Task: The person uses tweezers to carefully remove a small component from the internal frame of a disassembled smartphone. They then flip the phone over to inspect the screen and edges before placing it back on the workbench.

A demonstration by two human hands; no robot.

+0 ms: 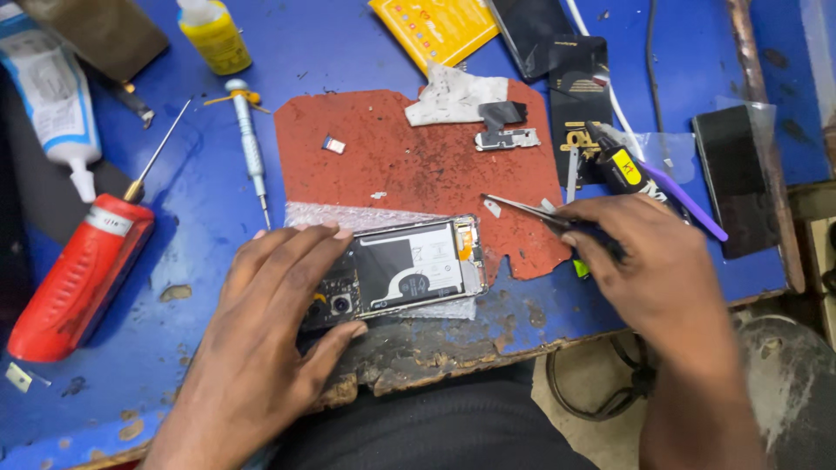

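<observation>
Around your hands: a red mat (409,161) lies mid-table, a small grey metal bracket (505,137) and a crumpled white scrap (453,94) on its far edge, a tiny chip (333,144) left of centre. A slim precision screwdriver (250,152) lies just left of the mat, tip toward you. Farther left, a red bottle with a long needle nozzle (78,278) on its side, a white tube (52,96) above it, a yellow bottle (214,36) at the top. A yellow packet (435,26) and dark phone panels (540,30) sit beyond the mat; on the right, a purple-handled tool (688,202) and a black screen in a clear sleeve (736,178). Nothing stands between the tweezers and the phone

Surface: a blue-painted table (209,226), paint chipped, near edge worn and crumbling; a dark cable runs along the far right

The opened phone (409,265), back cover off, lies on a strip of bubble wrap (348,215) at the mat's near edge, just shy of the table edge. Your left hand (270,322) is spread flat, fingers pressed on the phone's camera end, thumb under its near side. Your right hand (640,261) is closed in a pinch on metal tweezers (522,209), tips just beyond the phone's right end, not touching it
</observation>
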